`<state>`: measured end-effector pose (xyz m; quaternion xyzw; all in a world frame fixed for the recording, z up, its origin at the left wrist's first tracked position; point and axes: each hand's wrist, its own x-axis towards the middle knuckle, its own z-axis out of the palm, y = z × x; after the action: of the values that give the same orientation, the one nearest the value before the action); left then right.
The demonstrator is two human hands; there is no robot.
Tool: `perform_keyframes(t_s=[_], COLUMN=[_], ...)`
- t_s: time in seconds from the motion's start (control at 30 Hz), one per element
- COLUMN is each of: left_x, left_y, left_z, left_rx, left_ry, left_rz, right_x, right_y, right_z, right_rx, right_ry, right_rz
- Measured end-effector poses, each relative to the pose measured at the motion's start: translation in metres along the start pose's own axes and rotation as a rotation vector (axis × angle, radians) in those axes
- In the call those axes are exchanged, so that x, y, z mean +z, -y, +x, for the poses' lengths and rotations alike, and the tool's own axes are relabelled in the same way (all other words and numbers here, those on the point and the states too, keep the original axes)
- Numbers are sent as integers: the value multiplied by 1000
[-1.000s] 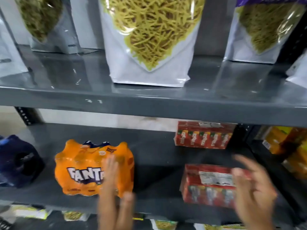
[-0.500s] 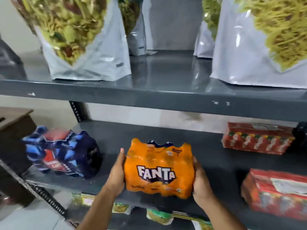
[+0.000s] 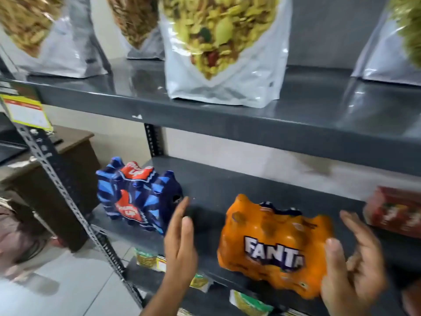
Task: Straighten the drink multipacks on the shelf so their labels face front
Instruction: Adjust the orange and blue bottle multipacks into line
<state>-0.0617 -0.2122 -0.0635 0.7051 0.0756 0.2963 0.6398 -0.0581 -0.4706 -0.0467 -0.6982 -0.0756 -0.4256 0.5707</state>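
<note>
An orange Fanta multipack (image 3: 273, 245) stands on the grey lower shelf (image 3: 211, 188), its white label facing me. To its left a dark blue multipack with red labels (image 3: 139, 195) sits turned at an angle. My left hand (image 3: 181, 242) hovers flat and open between the two packs, touching neither. My right hand (image 3: 353, 267) is open at the Fanta pack's right side, thumb just in front of its lower right corner, fingers spread and blurred. A red carton multipack (image 3: 396, 210) lies at the right edge.
White snack pouches (image 3: 225, 71) stand on the upper grey shelf (image 3: 250, 124). A perforated metal upright (image 3: 68, 201) slants down at the left with a yellow price tag (image 3: 27, 112). More snack packets (image 3: 248, 302) sit on the shelf below. A brown desk (image 3: 57, 169) is at far left.
Both hands have let go of the Fanta pack's sides. My left hand has moved left toward the blue pack, and my right hand has opened. The view has shifted left.
</note>
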Motion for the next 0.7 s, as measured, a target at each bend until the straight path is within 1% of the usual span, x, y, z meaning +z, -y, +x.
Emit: perform_keyframes(t_s=[0.03, 0.07, 0.1, 0.13, 0.17, 0.2, 0.23, 0.27, 0.3, 0.37, 0.4, 0.53, 0.63, 0.67, 0.7], left_x=[-24, -46, -70, -90, -109, -124, -138, -151, -161, -170, -172, -181, -186, -185, -186], left_y=[6, 11, 13, 14, 17, 21, 28, 38, 48, 61, 66, 68, 59, 54, 51], left_z=[4, 11, 24, 39, 59, 83, 108, 131, 148, 171, 174, 168, 168, 167, 164], left_rx=[134, 217, 211, 153, 84, 20, -39, -100, -169, -282, -304, -241, -264, -268, -229], left_ry=[-87, -174, -263, -345, -401, -403, -350, -274, -216, -95, -48, 51, 104, 103, 115], left_rz=[88, 142, 144, 116, 104, 108, 136, 178, 199, 153, 136, 123, 114, 156, 199], right_x=[13, 31, 53, 79, 104, 134, 164, 191, 211, 245, 256, 279, 275, 274, 271], right_y=[21, 42, 61, 74, 80, 81, 78, 73, 68, 63, 61, 62, 67, 70, 74], right_z=[-7, -14, -24, -36, -48, -57, -66, -73, -79, -92, -100, -123, -121, -117, -116], right_rx=[-122, -204, -231, -192, -94, 49, 230, 378, 453, 470, 484, 515, 515, 522, 524], right_ry=[59, 150, 285, 426, 544, 616, 672, 696, 708, 675, 664, 514, 521, 549, 559], right_rz=[7, 55, 109, 143, 149, 127, 115, 99, 103, 179, 183, 98, 53, 33, 27])
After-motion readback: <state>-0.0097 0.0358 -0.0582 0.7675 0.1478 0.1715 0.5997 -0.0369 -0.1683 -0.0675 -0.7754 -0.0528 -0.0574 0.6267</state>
